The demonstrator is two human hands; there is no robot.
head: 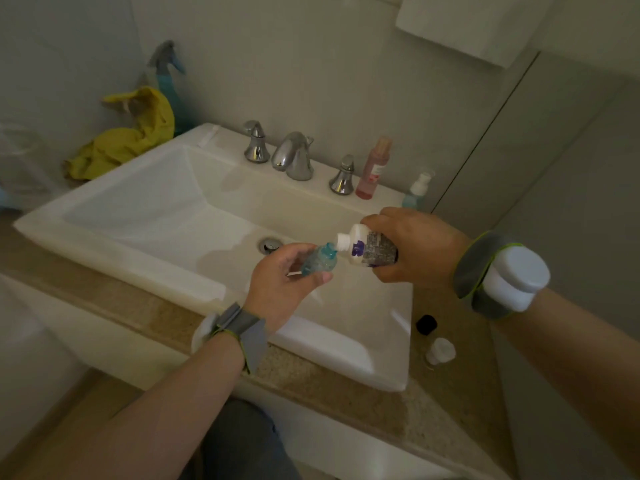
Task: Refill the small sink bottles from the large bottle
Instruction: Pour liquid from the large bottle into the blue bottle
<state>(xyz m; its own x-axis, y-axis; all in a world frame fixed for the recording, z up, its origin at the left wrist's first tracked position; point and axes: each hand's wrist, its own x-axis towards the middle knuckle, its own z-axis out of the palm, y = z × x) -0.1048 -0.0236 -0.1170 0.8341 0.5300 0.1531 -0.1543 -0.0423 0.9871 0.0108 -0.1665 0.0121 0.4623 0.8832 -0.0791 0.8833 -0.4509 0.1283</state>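
Note:
Over the white sink point(145, 206) my left hand point(282, 284) grips a small clear bottle point(318, 263) holding blue liquid, tilted with its open neck up and to the right. My right hand point(414, 249) holds the large white bottle point(367, 249) tipped on its side, and its white nozzle touches the small bottle's mouth. Two more small bottles stand on the sink's back ledge: a pink one point(374, 168) and a blue one with a white flip cap point(417, 192).
A chrome faucet point(294, 155) with two handles stands at the back of the sink. A black cap point(426, 324) and a white cap point(440, 351) lie on the beige counter at right. A yellow cloth point(128, 133) and a spray bottle point(169, 84) sit at back left.

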